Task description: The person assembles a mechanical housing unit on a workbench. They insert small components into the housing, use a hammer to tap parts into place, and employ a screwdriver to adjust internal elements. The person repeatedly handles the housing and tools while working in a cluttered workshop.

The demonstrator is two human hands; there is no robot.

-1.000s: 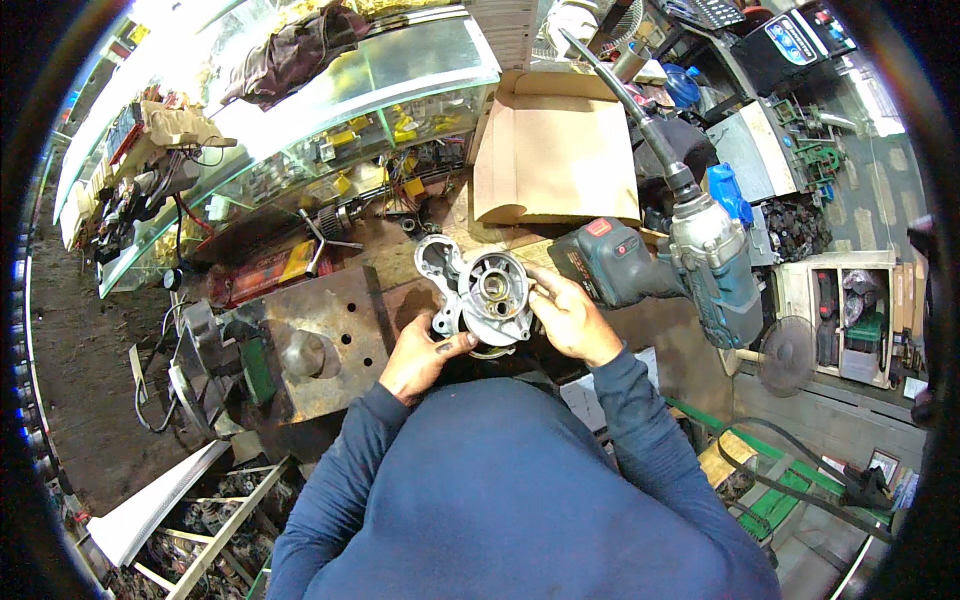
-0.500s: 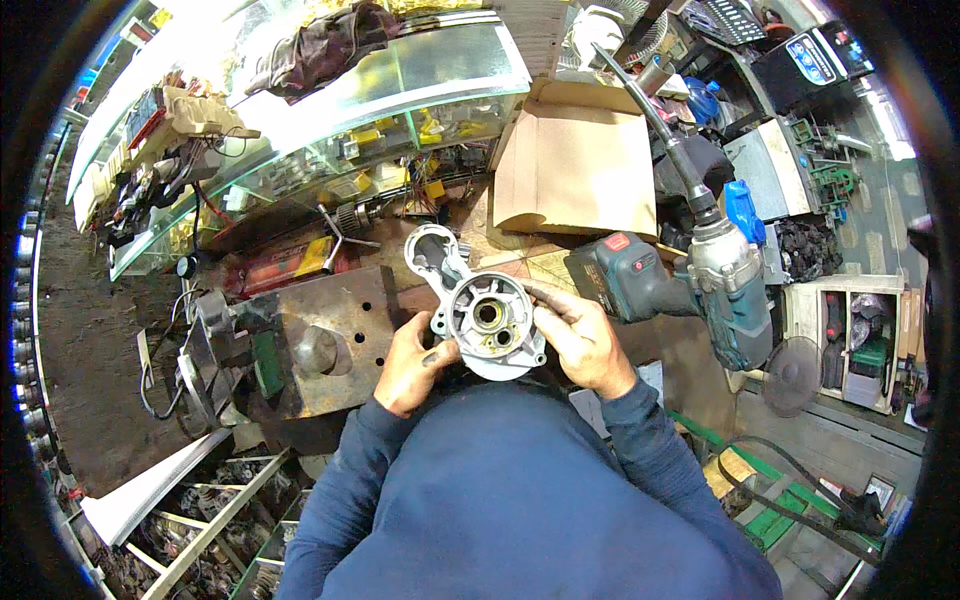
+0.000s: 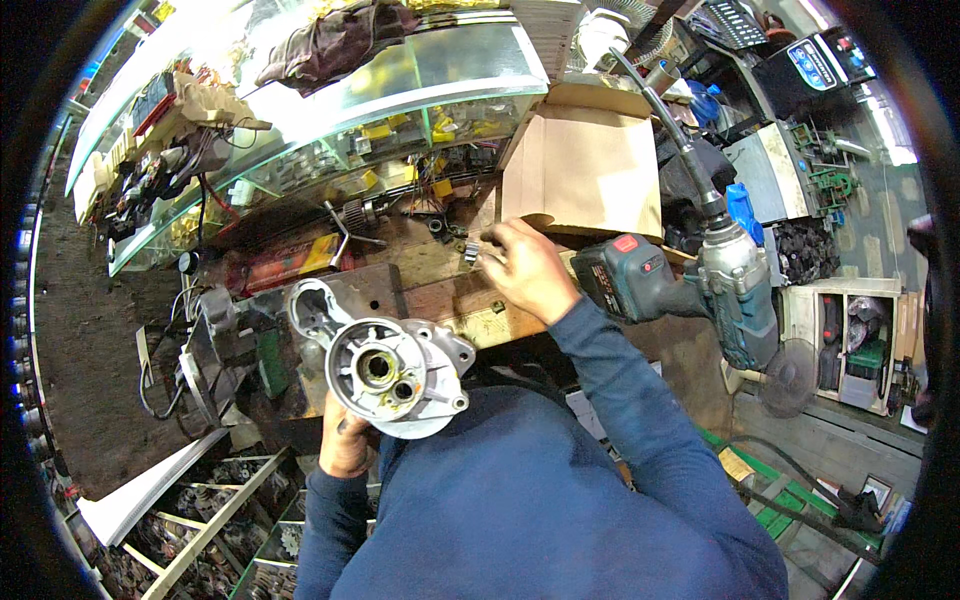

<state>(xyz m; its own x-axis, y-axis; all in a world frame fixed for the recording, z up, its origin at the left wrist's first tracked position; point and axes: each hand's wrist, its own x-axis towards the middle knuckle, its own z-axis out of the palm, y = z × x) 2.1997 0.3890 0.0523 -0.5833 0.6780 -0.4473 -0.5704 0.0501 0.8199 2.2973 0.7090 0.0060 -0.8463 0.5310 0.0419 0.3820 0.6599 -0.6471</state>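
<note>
My left hand (image 3: 345,440) grips a grey cast-metal housing (image 3: 392,375) from below at its near left side; most of its fingers are hidden beneath. The housing is tilted, its round cavity with a central bore and a smaller hole facing up, and a ring-shaped arm pointing away to the left. Over the wooden bench, my right hand (image 3: 528,268) reaches forward, thumb and forefinger apart. Just left of those fingertips is a small toothed metal gear (image 3: 471,252); whether they touch it I cannot tell. A small dark part (image 3: 498,306) lies on the bench below that hand.
A cordless impact driver (image 3: 735,295) with a long extension lies at right. Beyond my right hand sits an open cardboard box (image 3: 585,165). A glass display case (image 3: 400,110) runs along the back left. A three-armed handle tool (image 3: 345,238) and a metal plate (image 3: 385,285) lie left of centre.
The housing has moved left and toward me, now in my left hand alone. My right hand has let go of it and reached forward to the gear on the bench.
</note>
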